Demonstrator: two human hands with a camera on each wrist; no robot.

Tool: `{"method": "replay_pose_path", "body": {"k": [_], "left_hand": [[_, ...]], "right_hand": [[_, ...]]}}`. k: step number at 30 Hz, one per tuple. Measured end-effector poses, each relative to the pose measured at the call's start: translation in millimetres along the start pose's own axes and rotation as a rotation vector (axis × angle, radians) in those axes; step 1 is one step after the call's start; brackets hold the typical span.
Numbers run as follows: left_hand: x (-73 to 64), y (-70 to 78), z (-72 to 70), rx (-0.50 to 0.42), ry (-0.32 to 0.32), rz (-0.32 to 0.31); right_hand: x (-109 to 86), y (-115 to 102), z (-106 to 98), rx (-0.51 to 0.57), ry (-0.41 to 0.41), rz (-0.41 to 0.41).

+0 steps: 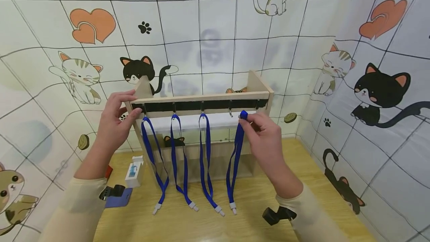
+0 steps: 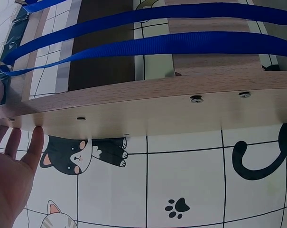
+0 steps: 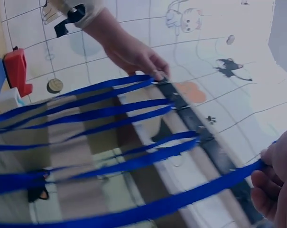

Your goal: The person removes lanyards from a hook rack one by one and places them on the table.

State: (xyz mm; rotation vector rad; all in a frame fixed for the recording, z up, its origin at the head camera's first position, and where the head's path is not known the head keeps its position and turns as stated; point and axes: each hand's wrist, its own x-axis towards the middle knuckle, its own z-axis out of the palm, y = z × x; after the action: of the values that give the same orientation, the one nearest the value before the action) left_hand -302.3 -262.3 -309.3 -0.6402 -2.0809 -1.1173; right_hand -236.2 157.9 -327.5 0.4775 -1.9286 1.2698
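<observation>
A wooden rack [image 1: 208, 98] has a black strip of metal hooks across its front. Three blue lanyards [image 1: 174, 141] hang from the hooks at the left and middle. My right hand [image 1: 263, 130] pinches the top loop of another blue lanyard [image 1: 237, 148], close to a bare hook [image 1: 230, 109] on the right. This lanyard hangs down with its white clip at the bottom. At the rack's upper left corner, my left hand [image 1: 115, 118] grips the wood, thumb at the front and fingers at the side panel [image 2: 148, 111].
Left of the rack, a small white box [image 1: 133, 173] stands on the wooden table [image 1: 188, 227], near a blue flat card [image 1: 119, 198]. A red object [image 3: 16, 71] lies beside them. A cat-patterned cloth [image 1: 215, 21] forms the walls behind and at the sides.
</observation>
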Motion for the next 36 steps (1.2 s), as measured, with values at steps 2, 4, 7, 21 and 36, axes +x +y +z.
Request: {"method": "replay_pose_path", "body": {"k": [2,4,7,21,36], "left_hand": [[-0.2,0.1,-2.9,0.010,0.004,-0.003],[0.2,1.0,-5.4,0.021,0.007,-0.005],[1.1,1.5,-6.4,0.018,0.003,0.000],[-0.1,1.1,0.3,-0.017,0.004,0.021],[-1.2,1.5,1.4,-0.018,0.004,0.013]], "right_hand": [[8.7,-5.2,-15.4,0.001,-0.041,-0.008],[18.3,-10.3,-31.3,-0.001,-0.078,-0.007],[31.5,-16.4,-54.8,0.003,-0.107,0.003],[72.7,12.1,-149.6,-0.306,-0.055,0.139],[73.0,74.0,-193.0,-0.567,-0.105,0.169]]}}
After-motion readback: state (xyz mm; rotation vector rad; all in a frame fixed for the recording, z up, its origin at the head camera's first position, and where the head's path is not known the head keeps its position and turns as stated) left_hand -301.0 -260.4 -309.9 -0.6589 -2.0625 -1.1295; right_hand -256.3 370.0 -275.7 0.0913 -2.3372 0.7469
